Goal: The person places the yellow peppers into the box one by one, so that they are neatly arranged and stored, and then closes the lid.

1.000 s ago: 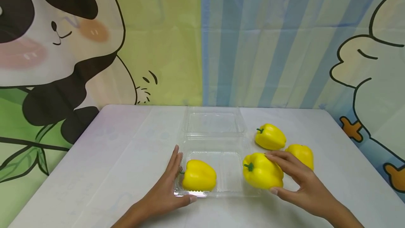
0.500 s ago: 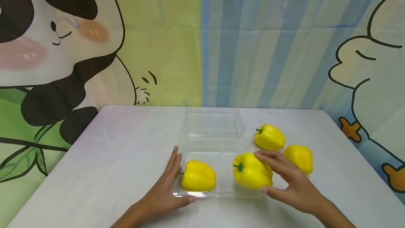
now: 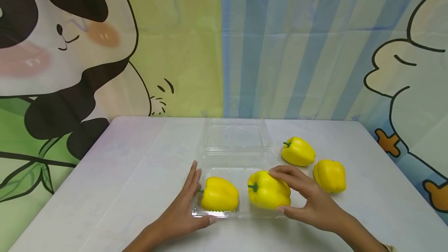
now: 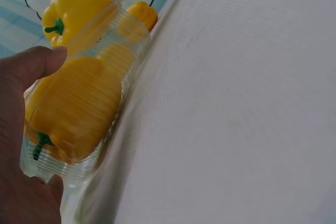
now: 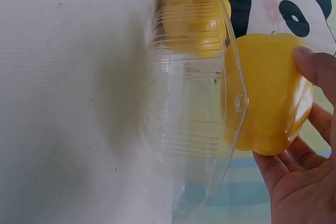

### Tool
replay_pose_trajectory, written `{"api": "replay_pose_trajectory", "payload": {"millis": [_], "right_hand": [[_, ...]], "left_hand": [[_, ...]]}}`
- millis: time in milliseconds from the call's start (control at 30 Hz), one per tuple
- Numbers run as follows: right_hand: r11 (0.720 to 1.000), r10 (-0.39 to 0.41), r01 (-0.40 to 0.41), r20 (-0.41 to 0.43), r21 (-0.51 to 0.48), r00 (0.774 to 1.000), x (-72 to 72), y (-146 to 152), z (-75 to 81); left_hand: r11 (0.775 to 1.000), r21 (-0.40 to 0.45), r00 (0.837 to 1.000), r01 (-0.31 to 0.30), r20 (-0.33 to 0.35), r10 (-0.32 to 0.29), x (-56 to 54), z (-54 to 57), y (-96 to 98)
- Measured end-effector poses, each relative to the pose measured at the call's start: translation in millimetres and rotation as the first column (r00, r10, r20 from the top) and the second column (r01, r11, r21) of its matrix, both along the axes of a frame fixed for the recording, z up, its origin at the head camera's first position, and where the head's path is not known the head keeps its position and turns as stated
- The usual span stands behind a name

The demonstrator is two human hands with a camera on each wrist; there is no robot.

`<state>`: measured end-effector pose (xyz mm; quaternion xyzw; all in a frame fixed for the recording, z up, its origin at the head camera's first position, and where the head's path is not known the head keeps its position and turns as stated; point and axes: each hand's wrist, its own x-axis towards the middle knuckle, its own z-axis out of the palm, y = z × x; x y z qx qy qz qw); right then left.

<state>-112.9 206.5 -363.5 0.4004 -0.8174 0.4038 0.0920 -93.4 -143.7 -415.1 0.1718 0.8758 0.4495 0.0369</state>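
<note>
Ideally, the pepper [image 3: 267, 191] pinched in the half-curled right hand [image 3: 320, 203] is lowered gently into the tray [image 3: 224, 214] just beneath it, whose corner is steadied by the widely spread left hand [image 3: 180, 211].

Yellow pepper [image 3: 268, 190] (green-stemmed) above open clear container [image 3: 244, 182]

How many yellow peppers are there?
4: one pepper inside the clear container, second pepper in the right hand, third pepper and fourth pepper on the table right of the container.
</note>
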Motion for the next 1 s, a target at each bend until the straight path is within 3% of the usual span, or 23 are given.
{"api": "replay_pose_trajectory", "payload": {"millis": [267,467,1000], "right_hand": [[0.999,0.004,-0.008,0.089,0.053,0.996,-1.6,-5,0.4],[0.994,0.003,-0.021,0.16,0.109,0.987,-3.0,-9,0.0],[0.984,0.032,-0.054,0.128,0.172,0.991,-8.1,-11,-3.5]], "left_hand": [[1.0,0.018,0.999,0.017,-0.033,-0.016,-0.1,-1.4,-1.2],[1.0,0.007,1.0,0.009,-0.014,-0.009,0.4,-0.8,-0.6],[1.0,0.001,1.0,-0.004,0.011,0.004,0.2,0.6,1.2]]}}
